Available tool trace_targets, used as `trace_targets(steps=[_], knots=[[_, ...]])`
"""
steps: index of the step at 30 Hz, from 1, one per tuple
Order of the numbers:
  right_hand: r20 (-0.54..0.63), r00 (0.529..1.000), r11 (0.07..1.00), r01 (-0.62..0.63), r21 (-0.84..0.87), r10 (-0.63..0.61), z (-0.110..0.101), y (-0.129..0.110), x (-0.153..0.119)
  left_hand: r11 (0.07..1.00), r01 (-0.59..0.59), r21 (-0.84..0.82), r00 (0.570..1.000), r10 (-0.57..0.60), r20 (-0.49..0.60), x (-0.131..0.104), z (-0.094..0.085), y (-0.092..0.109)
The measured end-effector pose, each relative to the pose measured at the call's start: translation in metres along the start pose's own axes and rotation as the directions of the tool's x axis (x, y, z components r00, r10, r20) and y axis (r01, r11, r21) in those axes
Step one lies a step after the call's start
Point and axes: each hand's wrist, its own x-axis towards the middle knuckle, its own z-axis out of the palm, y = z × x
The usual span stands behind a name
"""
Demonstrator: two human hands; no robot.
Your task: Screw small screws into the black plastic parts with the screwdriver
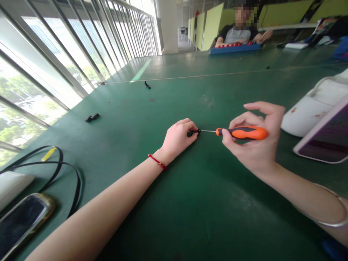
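My left hand [179, 139] rests on the green table and pinches a small black part [193, 132], mostly covered by the fingers. An orange and black screwdriver [244, 132] lies level in my right hand [259, 145], held between thumb and fingers with the index finger raised. Its thin metal shaft runs left, and the tip meets the small black part; the exact contact is too small to make out. Two more small black pieces lie farther off: one black piece [92, 117] to the left and another black piece [147, 85] toward the back.
A phone [21, 221], a white box [13, 186] and a black cable [78, 181] lie at the left. On the right stand a white container [310, 108] and a propped phone-like device [326, 134]. Across the table a person sits behind a blue tray [235, 49]. Railings [81, 43] border the left side.
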Motion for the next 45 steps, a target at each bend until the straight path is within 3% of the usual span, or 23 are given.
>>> trace_targets(steps=[4, 8, 14, 19, 22, 26, 30, 35, 39, 45], knots=[[0.077, 0.996, 0.985, -0.029, -0.173, 0.042, -0.001, -0.006, 0.016, 1.0, -0.014, -0.018, 0.999, 0.014, 0.032, 0.001, 0.0, -0.001], [0.2, 0.975, 0.993, -0.083, -0.082, 0.098, 0.004, -0.012, 0.033, 0.999, -0.014, -0.051, 0.998, 0.017, 0.058, 0.003, 0.001, -0.002], [0.164, 0.981, 0.994, -0.106, -0.005, 0.105, 0.022, -0.005, 0.05, 0.995, 0.024, -0.098, 0.997, -0.017, 0.073, 0.004, 0.002, -0.003], [0.063, 0.995, 0.993, -0.076, -0.091, 0.082, 0.033, 0.002, 0.069, 0.994, 0.015, -0.105, 0.998, -0.009, 0.064, 0.004, 0.004, -0.005], [0.144, 0.987, 0.987, -0.043, -0.154, 0.065, 0.024, 0.002, 0.079, 0.996, 0.003, -0.094, 0.998, 0.003, 0.057, 0.002, 0.005, -0.006], [0.299, 0.943, 0.955, -0.054, -0.292, 0.144, 0.004, -0.003, 0.087, 0.996, -0.003, -0.085, 0.998, 0.008, 0.056, 0.002, 0.006, -0.006], [0.292, 0.939, 0.933, -0.068, -0.353, 0.179, -0.005, -0.004, 0.092, 0.996, -0.002, -0.084, 0.998, 0.007, 0.057, 0.002, 0.006, -0.007], [0.294, 0.932, 0.947, -0.124, -0.296, 0.214, -0.004, -0.003, 0.093, 0.996, -0.005, -0.088, 0.998, 0.01, 0.058, 0.002, 0.006, -0.008], [0.316, 0.915, 0.911, -0.111, -0.398, 0.25, -0.004, -0.007, 0.092, 0.996, -0.014, -0.089, 0.998, 0.019, 0.057, 0.002, 0.006, -0.008], [0.292, 0.937, 0.93, -0.078, -0.358, 0.191, -0.003, -0.005, 0.092, 0.996, 0.001, -0.085, 0.998, 0.005, 0.069, 0.002, 0.004, -0.006]])
